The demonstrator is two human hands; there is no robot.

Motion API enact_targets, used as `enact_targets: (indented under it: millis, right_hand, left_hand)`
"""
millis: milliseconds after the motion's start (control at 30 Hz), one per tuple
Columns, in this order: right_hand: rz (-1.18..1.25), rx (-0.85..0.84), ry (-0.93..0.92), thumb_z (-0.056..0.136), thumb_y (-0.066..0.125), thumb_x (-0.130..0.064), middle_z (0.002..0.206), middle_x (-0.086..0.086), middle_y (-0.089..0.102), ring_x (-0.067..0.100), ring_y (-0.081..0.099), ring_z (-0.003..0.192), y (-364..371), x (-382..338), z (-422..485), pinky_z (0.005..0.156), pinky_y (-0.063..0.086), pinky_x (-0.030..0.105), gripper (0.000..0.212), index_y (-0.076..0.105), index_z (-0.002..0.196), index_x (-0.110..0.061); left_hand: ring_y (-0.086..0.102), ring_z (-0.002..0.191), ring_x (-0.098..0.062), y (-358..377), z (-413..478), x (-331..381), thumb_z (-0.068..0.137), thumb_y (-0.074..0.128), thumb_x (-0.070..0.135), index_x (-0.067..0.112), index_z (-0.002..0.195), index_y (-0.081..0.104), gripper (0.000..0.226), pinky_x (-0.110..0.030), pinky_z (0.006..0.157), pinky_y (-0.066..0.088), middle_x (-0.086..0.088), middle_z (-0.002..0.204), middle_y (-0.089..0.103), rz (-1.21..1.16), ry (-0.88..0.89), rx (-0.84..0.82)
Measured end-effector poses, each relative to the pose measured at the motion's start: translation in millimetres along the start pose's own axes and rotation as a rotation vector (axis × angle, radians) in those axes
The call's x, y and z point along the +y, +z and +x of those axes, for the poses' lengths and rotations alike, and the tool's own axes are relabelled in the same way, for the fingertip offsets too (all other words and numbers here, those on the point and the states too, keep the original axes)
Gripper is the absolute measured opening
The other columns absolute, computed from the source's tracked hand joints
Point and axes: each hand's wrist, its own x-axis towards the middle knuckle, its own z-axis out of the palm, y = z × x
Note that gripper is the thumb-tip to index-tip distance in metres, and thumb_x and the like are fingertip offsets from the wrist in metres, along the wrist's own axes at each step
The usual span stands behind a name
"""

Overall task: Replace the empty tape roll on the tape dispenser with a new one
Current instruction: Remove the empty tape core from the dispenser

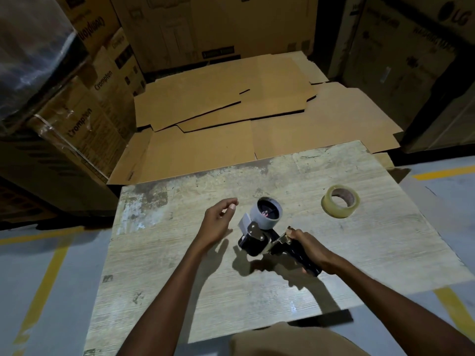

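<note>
A black tape dispenser [257, 240] is held just above the worn table [180, 265]. Its grey empty roll core [266, 213] points up and away from me. My right hand [309, 246] grips the dispenser's black handle. My left hand [218, 222] hovers just left of the core, fingers loosely curled, holding nothing. A new roll of clear tape [339, 200] lies flat on the table at the far right, apart from both hands.
Flattened cardboard sheets [231, 111] lie on the floor beyond the table. Stacked cartons [84, 104] stand at the left, more cartons [401, 47] at the right and back. Yellow lines [43, 286] mark the grey floor on both sides.
</note>
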Motion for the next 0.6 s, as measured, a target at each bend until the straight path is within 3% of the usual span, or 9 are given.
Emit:
enact_targets:
  millis: [67, 167, 300, 400, 467, 600]
  right_hand:
    - [-0.056, -0.045, -0.042, 0.089, 0.046, -0.065, 0.071, 0.018, 0.057, 0.028, 0.055, 0.059, -7, -2, 0, 0.059, 0.046, 0.035, 0.058, 0.059, 0.083, -0.008]
    - [-0.064, -0.108, -0.082, 0.086, 0.046, -0.063, 0.066, 0.014, 0.058, 0.028, 0.055, 0.055, -14, -1, 3, 0.056, 0.049, 0.036, 0.056, 0.062, 0.082, -0.01]
    - [-0.049, -0.068, -0.127, 0.079, 0.05, -0.064, 0.058, 0.007, 0.059, 0.025, 0.055, 0.049, -13, 3, 8, 0.054, 0.047, 0.032, 0.056, 0.063, 0.071, -0.01]
    - [-0.059, -0.012, -0.16, 0.084, 0.053, -0.058, 0.057, 0.013, 0.059, 0.029, 0.057, 0.048, -12, 5, 11, 0.052, 0.049, 0.035, 0.052, 0.063, 0.064, -0.011]
    - [-0.073, 0.032, -0.182, 0.087, 0.054, -0.055, 0.053, 0.009, 0.054, 0.024, 0.052, 0.044, -9, 2, 9, 0.048, 0.045, 0.03, 0.052, 0.058, 0.061, -0.01]
    - [-0.127, 0.099, -0.19, 0.103, 0.055, -0.045, 0.051, -0.001, 0.042, 0.014, 0.039, 0.047, -4, 2, 10, 0.058, 0.035, 0.031, 0.053, 0.043, 0.061, -0.015]
  left_hand:
    - [0.052, 0.134, -0.004, 0, 6, 12, 0.107, 0.053, 0.027, 0.023, 0.137, 0.064, 0.033, -0.032, 0.108, 0.042, 0.01, 0.141, 0.062, -0.04, -0.02, -0.101]
    - [0.044, 0.138, -0.001, 4, 6, 33, 0.109, 0.045, 0.032, 0.022, 0.143, 0.059, 0.038, -0.025, 0.109, 0.033, 0.01, 0.149, 0.054, -0.093, -0.053, -0.246]
    - [0.04, 0.142, -0.002, 12, 1, 46, 0.104, 0.036, 0.055, 0.027, 0.142, 0.06, 0.053, -0.028, 0.11, 0.025, 0.012, 0.15, 0.053, -0.118, -0.047, -0.293]
    - [0.035, 0.147, -0.008, 13, 0, 45, 0.102, 0.031, 0.064, 0.031, 0.138, 0.064, 0.059, -0.033, 0.115, 0.019, 0.01, 0.148, 0.056, -0.123, -0.032, -0.278]
    - [0.034, 0.149, -0.01, 11, 1, 40, 0.1, 0.028, 0.069, 0.034, 0.135, 0.066, 0.063, -0.039, 0.119, 0.015, 0.007, 0.148, 0.056, -0.116, -0.032, -0.274]
    - [0.034, 0.148, -0.011, 7, 2, 26, 0.096, 0.022, 0.076, 0.036, 0.128, 0.071, 0.071, -0.048, 0.123, 0.012, 0.006, 0.146, 0.058, -0.11, -0.077, -0.252]
